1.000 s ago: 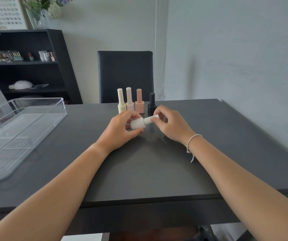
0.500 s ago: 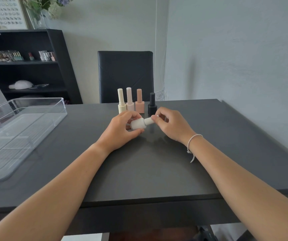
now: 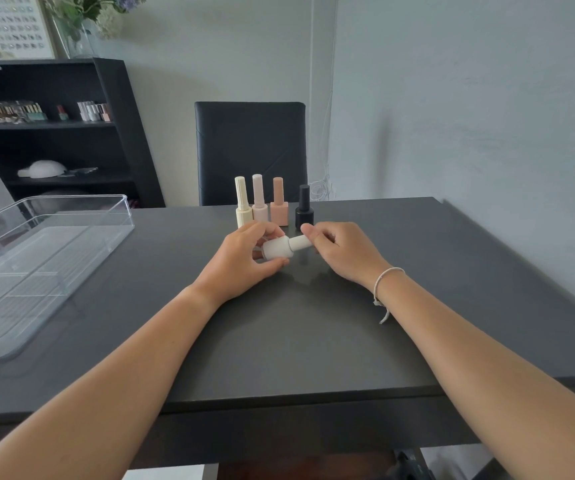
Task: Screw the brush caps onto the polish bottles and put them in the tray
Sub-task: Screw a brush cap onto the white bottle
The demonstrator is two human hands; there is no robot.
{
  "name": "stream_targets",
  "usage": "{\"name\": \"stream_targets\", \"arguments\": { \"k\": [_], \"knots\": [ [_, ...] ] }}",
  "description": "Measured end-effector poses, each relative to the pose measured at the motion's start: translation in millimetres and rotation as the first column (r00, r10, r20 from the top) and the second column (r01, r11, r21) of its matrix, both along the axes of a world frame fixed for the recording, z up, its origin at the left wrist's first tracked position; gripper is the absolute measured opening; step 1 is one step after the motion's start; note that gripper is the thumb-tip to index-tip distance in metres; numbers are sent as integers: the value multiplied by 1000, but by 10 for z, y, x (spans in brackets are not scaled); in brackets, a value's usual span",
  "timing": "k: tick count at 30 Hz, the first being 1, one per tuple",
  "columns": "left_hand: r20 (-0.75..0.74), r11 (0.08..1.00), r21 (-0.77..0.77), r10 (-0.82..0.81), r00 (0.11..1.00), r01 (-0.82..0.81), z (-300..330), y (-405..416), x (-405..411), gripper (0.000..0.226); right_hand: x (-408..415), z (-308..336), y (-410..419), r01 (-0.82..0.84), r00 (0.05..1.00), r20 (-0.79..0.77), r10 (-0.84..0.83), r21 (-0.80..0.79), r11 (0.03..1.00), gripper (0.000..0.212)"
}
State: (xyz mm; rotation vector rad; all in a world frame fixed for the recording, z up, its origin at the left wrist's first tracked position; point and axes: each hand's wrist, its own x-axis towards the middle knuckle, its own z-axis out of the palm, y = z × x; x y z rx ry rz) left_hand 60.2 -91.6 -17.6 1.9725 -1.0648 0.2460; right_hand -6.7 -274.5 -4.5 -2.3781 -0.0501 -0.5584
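Little has moved since the earlier frames: right hand has re-gripped along the cap, fingers rolled a bit, consistent with twisting. White bottle sits in the same spot, tilted near horizontal just above the table.

Left hand is wrapped around the bottle body, thumb under, fingers behind. Right hand pinches the cap between thumb and fingertips. Both closed on their parts, neither empty.

Cap looks seated on the neck; can't tell whether it's fully tight.

Progress, my read:
- Four other bottles stand upright in a row behind the hands: cream, pale pink, peach, black. All appear capped; tightness unknown.
- Tray is at far left, well apart from the bottles. Clear acrylic, nothing visible inside.
- So zero bottles placed yet.

Remaining: finish this cap, move the white one to the tray, then handle the other four. Early stage.
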Motion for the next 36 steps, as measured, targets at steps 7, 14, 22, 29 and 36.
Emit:
{"name": "stream_targets", "arguments": {
  "k": [7, 14, 22, 29, 36],
  "knots": [
    [-11, 1000, -14, 11, 1000, -12, 1, 5, 7, 32, -34, -7, -4, -99, 994, 31, 100, -19, 995, 12],
    [-7, 1000, 4, 8, 1000, -8, -14, 1, 17, 32, -11, -10, -7, -68, 996, 53, 70, -51, 996, 18],
    [6, 1000, 20, 13, 1000, -13, -14, -2, 32, 32, -7, -6, -4, -72, 995, 59, 74, -36, 997, 20],
    [-46, 999, -36, 10, 999, -12, -1, 3, 17, 31, 13, -18, 5, -72, 991, 119, 61, 89, 993, 21],
    [-74, 996, 48, 78, 994, -74, -27, 23, 44, 33, 75, 78, -169, 54, 953, 270, -136, 292, 955, 17]
  ]
}}
